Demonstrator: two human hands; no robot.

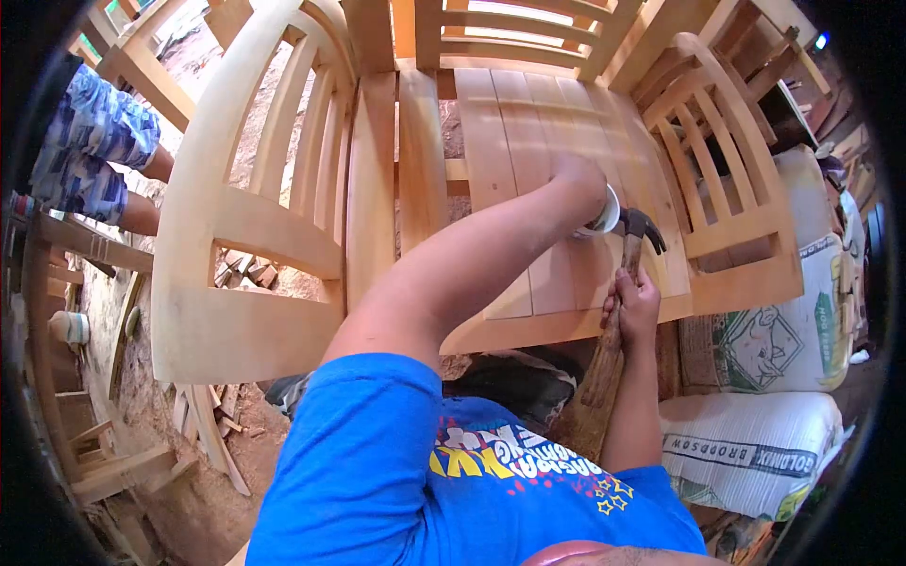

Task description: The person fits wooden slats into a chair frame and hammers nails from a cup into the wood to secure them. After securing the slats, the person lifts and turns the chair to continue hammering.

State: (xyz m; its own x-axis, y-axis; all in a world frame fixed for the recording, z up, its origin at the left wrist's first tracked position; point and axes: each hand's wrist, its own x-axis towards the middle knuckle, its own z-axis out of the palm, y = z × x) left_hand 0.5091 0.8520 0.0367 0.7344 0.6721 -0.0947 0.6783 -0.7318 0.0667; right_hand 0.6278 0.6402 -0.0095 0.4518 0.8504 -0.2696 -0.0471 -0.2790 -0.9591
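Observation:
My right hand (pixel 634 300) is closed round the wooden handle of a claw hammer (pixel 630 253), its dark head pointing up and away from me. My left arm stretches across a wooden bench (pixel 528 208), and my left hand (pixel 579 181) is at a white cup (pixel 612 211) on the seat boards. The fingers of that hand are out of sight at the cup, and its contents are mostly hidden. Several seat boards lie side by side on the right part, while gaps show between the boards on the left.
Slatted armrests stand at the bench's left (pixel 250 236) and right (pixel 746 226) ends, with a slatted backrest (pixel 519 28) behind. Filled sacks (pixel 755 443) are stacked at the right. A person in patterned shorts (pixel 104 141) stands at the left. Wood scraps (pixel 212 434) litter the ground.

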